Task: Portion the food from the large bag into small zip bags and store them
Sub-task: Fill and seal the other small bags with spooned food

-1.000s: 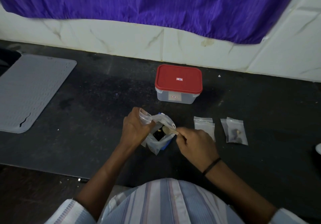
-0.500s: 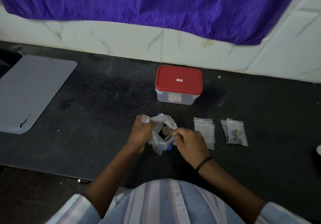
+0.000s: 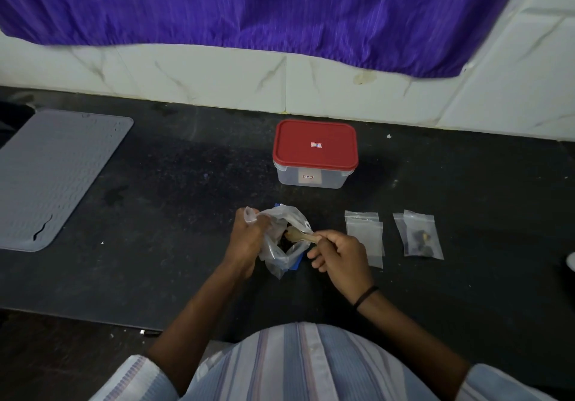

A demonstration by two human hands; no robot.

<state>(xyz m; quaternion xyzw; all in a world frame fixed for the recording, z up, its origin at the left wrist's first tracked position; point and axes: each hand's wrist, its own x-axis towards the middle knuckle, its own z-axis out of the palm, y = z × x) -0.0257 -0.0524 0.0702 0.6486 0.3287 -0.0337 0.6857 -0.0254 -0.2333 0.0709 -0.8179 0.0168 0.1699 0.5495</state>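
The large clear plastic bag stands on the dark counter with dark food inside. My left hand grips its left rim and holds the mouth wide. My right hand holds a small wooden spoon whose bowl is inside the bag's mouth. To the right lie empty small zip bags, overlapping. Further right, small zip bags hold a few dark pieces. A clear container with a red lid stands behind, lid on.
A grey ribbed mat lies at the left of the dark counter. A white marble wall and a purple curtain run along the back. The counter's front edge is near my body.
My right hand has drawn back to the right, so the spoon now shows between it and the bag. My left hand keeps its grip on the rim.
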